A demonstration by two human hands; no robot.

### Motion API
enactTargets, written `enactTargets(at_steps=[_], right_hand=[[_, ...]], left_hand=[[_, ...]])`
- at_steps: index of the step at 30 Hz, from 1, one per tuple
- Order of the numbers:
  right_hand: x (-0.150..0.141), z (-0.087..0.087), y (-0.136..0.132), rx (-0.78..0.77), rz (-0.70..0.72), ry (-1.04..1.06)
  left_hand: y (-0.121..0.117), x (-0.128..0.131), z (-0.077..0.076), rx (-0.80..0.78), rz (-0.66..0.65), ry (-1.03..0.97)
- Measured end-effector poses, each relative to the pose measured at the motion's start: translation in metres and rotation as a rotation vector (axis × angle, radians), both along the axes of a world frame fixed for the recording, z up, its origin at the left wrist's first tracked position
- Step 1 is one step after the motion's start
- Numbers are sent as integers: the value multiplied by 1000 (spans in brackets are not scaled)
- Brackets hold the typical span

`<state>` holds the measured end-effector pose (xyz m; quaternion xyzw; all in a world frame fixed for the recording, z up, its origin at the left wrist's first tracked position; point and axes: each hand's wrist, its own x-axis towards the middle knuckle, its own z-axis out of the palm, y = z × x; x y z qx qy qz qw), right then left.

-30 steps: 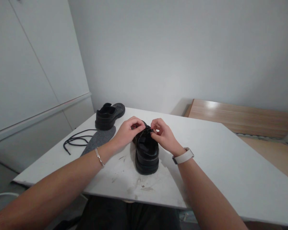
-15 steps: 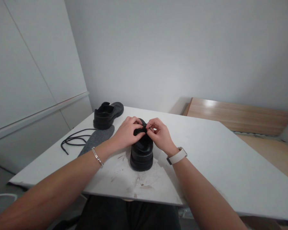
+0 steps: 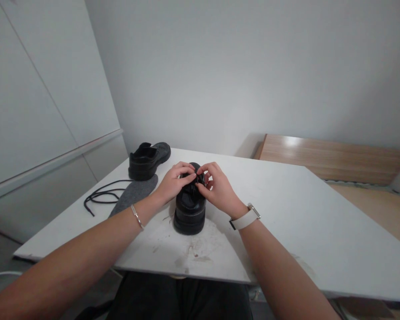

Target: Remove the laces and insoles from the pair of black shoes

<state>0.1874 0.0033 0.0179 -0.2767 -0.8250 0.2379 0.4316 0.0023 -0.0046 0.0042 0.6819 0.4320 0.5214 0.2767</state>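
Note:
A black leather shoe (image 3: 189,212) stands on the white table (image 3: 286,213), toe towards me. My left hand (image 3: 173,182) and my right hand (image 3: 216,189) meet over its lace area, fingertips pinched on the shoe's lace at the top of the tongue. The lace itself is mostly hidden by my fingers. A thin bracelet is on my left wrist and a white watch on my right wrist.
A second black shoe (image 3: 148,160) sits at the table's far left corner. A grey insole (image 3: 133,194) and a loose black lace (image 3: 102,195) lie to the left. Dirt smudges mark the table's near edge. A wooden bench (image 3: 333,158) stands behind on the right.
Both hands have drawn closer together over the shoe's laces, and the shoe has shifted slightly to the left and nearer upright in view.

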Motion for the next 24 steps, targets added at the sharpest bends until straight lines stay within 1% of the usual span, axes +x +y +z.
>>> enactTargets(at_steps=[4, 9, 12, 15, 17, 19, 21, 22, 24], right_hand=[[0, 4, -3, 129, -57, 26], [3, 8, -7, 193, -115, 149], [5, 10, -9, 205, -163, 302], [7, 11, -9, 163, -209, 508], [8, 11, -7, 151, -207, 602], [10, 11, -5, 146, -158, 644], [11, 11, -3, 103, -96, 655], [11, 11, -2, 65, -71, 662], [12, 11, 1, -28, -55, 663]], left_hand=[[1, -1, 0, 27, 6, 54], [2, -4, 1, 93, -1, 138], [1, -4, 3, 190, 24, 238], [-1, -4, 6, 284, 68, 339], [-3, -2, 8, 324, 108, 362], [-5, 0, 10, 355, 147, 324], [-8, 1, 14, 356, 147, 218], [-9, 0, 16, 338, 120, 142], [-13, -1, 23, 280, 2, -48]])
